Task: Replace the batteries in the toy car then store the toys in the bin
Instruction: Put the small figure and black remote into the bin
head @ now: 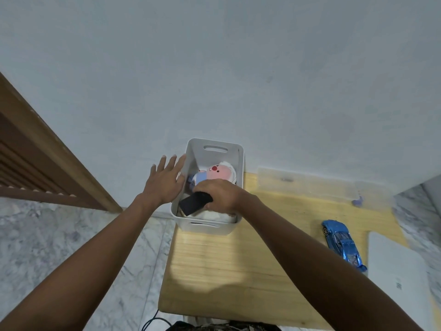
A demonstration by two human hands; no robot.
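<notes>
A white plastic bin (240,163) stands at the far left corner of the wooden table (238,263). Inside it lies a pink plush toy (218,172) on other soft toys. My right hand (222,194) is over the bin's near half and grips a black remote-like object (194,203), held partly inside the bin. My left hand (165,179) has its fingers spread straight, against the bin's left wall. A shiny blue toy car (342,243) lies on the table to the right, apart from both hands.
A white flat device (401,278) lies at the table's right edge beside the car. A clear plastic box (310,182) sits against the wall behind. A small blue piece (358,201) lies near it. Marble floor and a wooden door are at left.
</notes>
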